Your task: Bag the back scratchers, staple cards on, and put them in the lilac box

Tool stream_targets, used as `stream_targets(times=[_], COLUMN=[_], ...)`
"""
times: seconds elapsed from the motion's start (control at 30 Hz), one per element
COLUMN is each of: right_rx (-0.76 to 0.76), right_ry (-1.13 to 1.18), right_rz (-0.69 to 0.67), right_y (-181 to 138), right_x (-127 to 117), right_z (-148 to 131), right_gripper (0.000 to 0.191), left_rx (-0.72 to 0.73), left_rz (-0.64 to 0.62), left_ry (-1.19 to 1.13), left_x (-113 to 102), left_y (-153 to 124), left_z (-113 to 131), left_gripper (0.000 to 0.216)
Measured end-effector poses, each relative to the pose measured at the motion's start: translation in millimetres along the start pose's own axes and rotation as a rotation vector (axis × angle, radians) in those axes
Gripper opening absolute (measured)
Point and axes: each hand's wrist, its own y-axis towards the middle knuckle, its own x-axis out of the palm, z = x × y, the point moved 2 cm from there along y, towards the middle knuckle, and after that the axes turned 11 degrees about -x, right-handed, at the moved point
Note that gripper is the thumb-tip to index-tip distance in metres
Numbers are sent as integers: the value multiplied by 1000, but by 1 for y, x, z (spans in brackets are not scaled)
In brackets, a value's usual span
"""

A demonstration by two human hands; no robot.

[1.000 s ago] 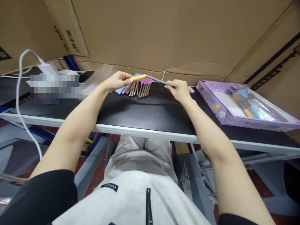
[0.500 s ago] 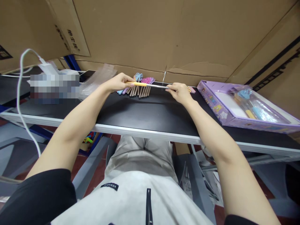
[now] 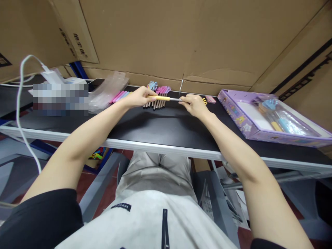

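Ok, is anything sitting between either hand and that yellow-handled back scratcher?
Nothing visible. The left hand pinches the yellow-handled back scratcher at its handle, and the right hand holds its metal end. The bundle of other scratchers lies beyond it on the black table, not between.

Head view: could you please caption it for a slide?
Left hand and right hand hold a yellow-handled rod above a black table.

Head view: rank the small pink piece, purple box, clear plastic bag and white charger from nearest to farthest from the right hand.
From the right hand, pinching the yellow-handled tool:
1. small pink piece, just to its right
2. purple box, farther right
3. clear plastic bag, well to the left
4. white charger, far left
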Motion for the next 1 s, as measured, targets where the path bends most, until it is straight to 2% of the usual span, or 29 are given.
stream_targets(times=[0.2, 0.47, 0.83, 1.0], right_rx=[-11, 7, 60, 126], right_ry=[0, 45, -34, -124], right_rz=[-17, 13, 4, -26], right_y=[0, 1, 5, 10], right_x=[2, 6, 6, 8], right_z=[-7, 12, 19, 22], right_gripper=[29, 27, 29, 31], left_rx=[35, 29, 29, 6], left_rz=[17, 37, 62, 100], left_ry=[59, 125, 248, 454], left_x=[14, 28, 32, 58], left_y=[-5, 0, 12, 25], left_z=[11, 16, 25, 46], left_gripper=[29, 23, 22, 29])
